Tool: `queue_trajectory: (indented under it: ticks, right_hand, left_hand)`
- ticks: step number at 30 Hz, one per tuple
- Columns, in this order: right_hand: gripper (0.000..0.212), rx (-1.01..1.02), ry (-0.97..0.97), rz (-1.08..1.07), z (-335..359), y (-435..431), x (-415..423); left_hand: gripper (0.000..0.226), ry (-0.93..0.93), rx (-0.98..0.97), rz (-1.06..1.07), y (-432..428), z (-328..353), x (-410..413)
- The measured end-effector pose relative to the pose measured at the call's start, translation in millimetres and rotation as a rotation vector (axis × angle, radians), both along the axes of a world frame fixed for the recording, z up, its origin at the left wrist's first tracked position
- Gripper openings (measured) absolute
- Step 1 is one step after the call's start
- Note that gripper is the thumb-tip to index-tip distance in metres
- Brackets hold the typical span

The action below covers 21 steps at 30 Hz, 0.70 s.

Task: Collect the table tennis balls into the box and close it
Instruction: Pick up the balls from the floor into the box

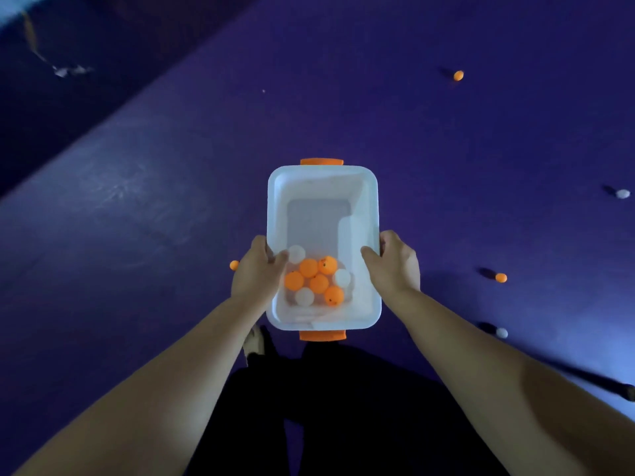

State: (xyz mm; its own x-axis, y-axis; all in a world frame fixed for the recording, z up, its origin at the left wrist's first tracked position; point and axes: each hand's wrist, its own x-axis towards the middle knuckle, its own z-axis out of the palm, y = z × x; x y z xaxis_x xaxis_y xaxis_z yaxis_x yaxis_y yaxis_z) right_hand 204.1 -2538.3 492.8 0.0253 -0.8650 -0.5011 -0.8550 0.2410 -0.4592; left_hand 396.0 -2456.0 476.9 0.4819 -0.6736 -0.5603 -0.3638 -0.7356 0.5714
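A white plastic box [323,175] with orange end latches is held in front of me above the purple floor, without a lid on it. My left hand [256,269] grips its left rim and my right hand [395,262] grips its right rim. Several orange and white table tennis balls [318,281] lie clustered at the near end inside. Loose balls lie on the floor: an orange ball [234,265] just left of my left hand, an orange ball [501,277] and a white ball [502,332] to the right, a white ball [622,193] far right, an orange ball [458,75] far ahead.
The purple floor [137,218] spreads all around. A darker raised band runs along the upper left [68,97]. My dark trousers and one shoe [254,341] show below the box. A dark rod lies on the floor at the lower right [591,379].
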Motion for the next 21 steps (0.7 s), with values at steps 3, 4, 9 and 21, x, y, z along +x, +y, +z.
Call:
queue_trajectory:
  ticks: [3, 4, 9, 21]
  right_hand:
    - [0.013, 0.020, 0.024, -0.036, -35, -31, 10]
    - [0.013, 0.025, 0.035, -0.049, -49, -40, 13]
    - [0.014, 0.037, 0.066, -0.174, -146, -81, 23]
    - [0.053, -0.157, -0.068, -0.597, -401, -184, -14]
  left_hand:
    - [0.025, 0.005, 0.017, -0.059, -31, -34, 17]
    - [0.025, -0.010, 0.024, -0.093, -41, -49, 21]
    - [0.021, -0.018, 0.007, -0.188, -91, -145, 34]
    - [0.058, 0.403, -0.127, -0.382, -246, -409, -3]
